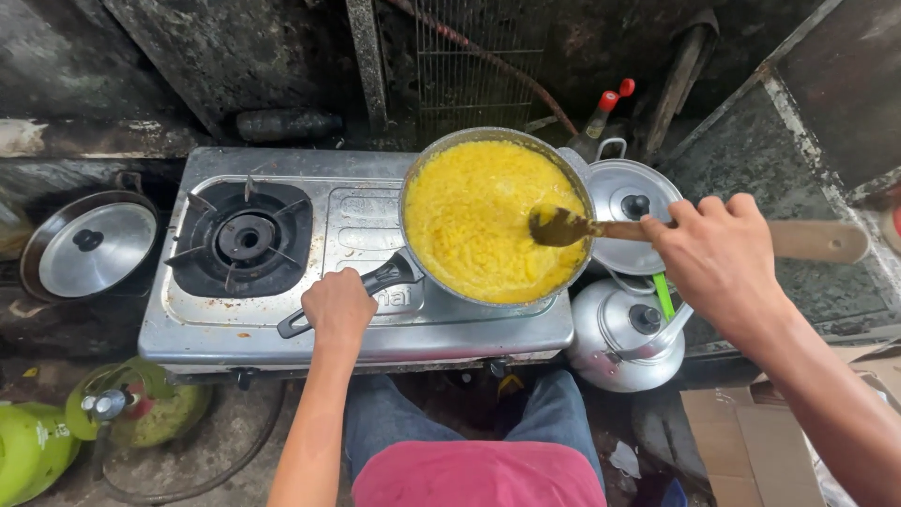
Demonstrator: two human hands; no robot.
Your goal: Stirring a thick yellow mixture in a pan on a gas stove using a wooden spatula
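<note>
A round metal pan [574,178] full of yellow mash [479,216] sits on the right burner of a steel two-burner stove [282,324]. My left hand [338,308] is closed around the pan's black handle [387,278]. My right hand [721,255] grips a long wooden spatula [817,240] by its handle. The spatula's dark blade [556,226] rests in the yellow mash at the pan's right side.
The left burner [244,237] is bare. A lidded pot [89,246] stands left of the stove. Right of the pan are a small lidded pot [631,199] and a metal kettle [627,334]. Green gas cylinders [33,449] lie on the floor at lower left, cardboard [751,441] at lower right.
</note>
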